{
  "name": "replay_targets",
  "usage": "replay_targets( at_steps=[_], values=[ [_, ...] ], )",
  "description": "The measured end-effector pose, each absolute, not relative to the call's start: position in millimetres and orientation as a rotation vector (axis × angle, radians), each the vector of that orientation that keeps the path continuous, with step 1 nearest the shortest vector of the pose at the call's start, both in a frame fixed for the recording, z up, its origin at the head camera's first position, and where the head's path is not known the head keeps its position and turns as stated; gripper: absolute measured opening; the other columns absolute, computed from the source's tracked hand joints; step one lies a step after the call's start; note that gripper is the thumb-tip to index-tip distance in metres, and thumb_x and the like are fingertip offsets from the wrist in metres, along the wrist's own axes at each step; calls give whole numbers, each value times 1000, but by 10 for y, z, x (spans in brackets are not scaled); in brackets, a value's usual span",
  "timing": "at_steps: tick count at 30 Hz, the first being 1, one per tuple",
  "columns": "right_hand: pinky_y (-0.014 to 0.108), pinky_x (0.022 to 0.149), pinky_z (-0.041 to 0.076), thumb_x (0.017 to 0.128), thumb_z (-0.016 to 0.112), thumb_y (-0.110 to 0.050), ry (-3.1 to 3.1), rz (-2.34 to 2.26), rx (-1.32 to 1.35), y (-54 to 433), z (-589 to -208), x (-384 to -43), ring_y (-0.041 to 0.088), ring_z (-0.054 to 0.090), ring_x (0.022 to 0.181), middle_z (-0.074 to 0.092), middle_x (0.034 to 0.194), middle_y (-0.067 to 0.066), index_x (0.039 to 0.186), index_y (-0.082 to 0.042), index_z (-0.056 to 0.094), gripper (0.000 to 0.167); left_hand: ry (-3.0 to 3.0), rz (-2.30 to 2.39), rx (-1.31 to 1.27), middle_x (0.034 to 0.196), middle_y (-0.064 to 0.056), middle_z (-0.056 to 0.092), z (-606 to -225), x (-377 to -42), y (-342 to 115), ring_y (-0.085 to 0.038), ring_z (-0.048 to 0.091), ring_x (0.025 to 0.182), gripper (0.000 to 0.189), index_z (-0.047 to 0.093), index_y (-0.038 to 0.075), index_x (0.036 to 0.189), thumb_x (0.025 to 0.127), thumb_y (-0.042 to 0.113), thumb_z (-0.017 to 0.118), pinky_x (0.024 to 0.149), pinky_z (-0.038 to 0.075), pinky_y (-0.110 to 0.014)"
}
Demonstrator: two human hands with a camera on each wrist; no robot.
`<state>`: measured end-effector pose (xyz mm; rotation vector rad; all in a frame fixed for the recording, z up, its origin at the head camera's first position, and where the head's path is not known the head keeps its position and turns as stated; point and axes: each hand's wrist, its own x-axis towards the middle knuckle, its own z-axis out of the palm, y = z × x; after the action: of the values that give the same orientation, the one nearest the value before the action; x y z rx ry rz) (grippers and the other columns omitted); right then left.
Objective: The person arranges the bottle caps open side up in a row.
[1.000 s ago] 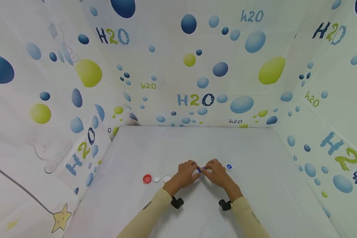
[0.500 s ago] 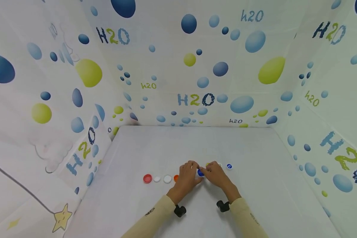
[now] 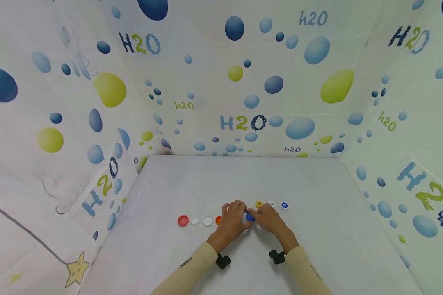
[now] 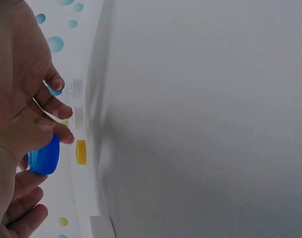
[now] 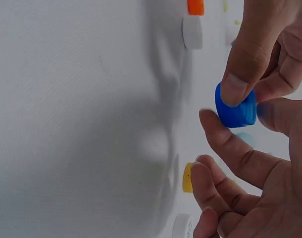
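Observation:
A blue bottle cap (image 3: 250, 216) is held between both hands, close over the white table. My left hand (image 3: 230, 221) pinches it, and its thumb presses on the cap's blue top in the right wrist view. My right hand (image 3: 269, 218) holds the same cap from the other side, its index finger and thumb at the cap's edge (image 5: 240, 111). The right hand's other fingers are loosely bent near a yellow cap (image 5: 188, 177). In the left wrist view the blue cap (image 4: 46, 154) stands nearly edge-on among the fingertips.
Left of the hands, a red cap (image 3: 183, 221), white caps (image 3: 208, 221) and an orange cap (image 3: 218, 220) lie in a row. Another white cap (image 5: 192, 32) lies beside the orange one. Beyond the right hand are a white cap (image 3: 272, 204) and a blue-and-white one (image 3: 284, 205).
Both hands have drawn slightly nearer, the left one also rightward. The blue cap has turned to show more of its face. The orange, yellow and white caps have come out from behind the hands.

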<state>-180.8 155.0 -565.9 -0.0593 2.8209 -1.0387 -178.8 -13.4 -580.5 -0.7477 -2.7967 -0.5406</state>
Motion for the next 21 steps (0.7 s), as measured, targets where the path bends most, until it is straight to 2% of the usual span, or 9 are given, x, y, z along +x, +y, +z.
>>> replay_targets(
  at_steps=[2, 4, 8, 13, 21],
  values=[
    [37, 63, 47, 91, 56, -47, 2855, -1001, -89, 1558, -5678, -1799, 19, 56, 75, 57, 90, 7, 84, -8, 71, 42, -2795, -519, -755, 106, 4, 48, -5814, -1802, -142, -16, 51, 105, 39, 55, 17, 102, 82, 48, 69, 97, 30, -44],
    [47, 76, 47, 91, 59, -44, 2884, -959, -136, 1569, -5700, -1789, 20, 57, 89, 58, 100, 5, 97, -13, 71, 35, -2786, -496, -762, 106, 5, 49, -5823, -1813, -155, -16, 51, 104, 33, 58, 18, 98, 82, 45, 68, 96, 30, -44],
    [60, 83, 39, 87, 65, -34, 2873, -923, -233, 1595, -5720, -1765, 21, 57, 98, 58, 110, 4, 107, -20, 69, 25, -2787, -471, -777, 110, 4, 51, -5823, -1821, -176, -17, 50, 107, 29, 62, 19, 94, 80, 43, 69, 95, 30, -45],
    [56, 84, 39, 81, 71, -29, 2861, -859, -275, 1612, -5711, -1727, 19, 55, 100, 56, 113, 4, 111, -22, 67, 31, -2838, -452, -776, 114, 1, 53, -5808, -1826, -174, -19, 50, 109, 34, 66, 17, 99, 81, 45, 70, 95, 31, -45],
    [55, 88, 38, 83, 73, -23, 2868, -802, -307, 1595, -5749, -1704, 20, 56, 102, 56, 107, 1, 112, -20, 65, 30, -2918, -416, -761, 117, 1, 53, -5908, -1851, -144, -19, 49, 111, 37, 68, 17, 105, 83, 47, 68, 97, 32, -45]
  ],
)
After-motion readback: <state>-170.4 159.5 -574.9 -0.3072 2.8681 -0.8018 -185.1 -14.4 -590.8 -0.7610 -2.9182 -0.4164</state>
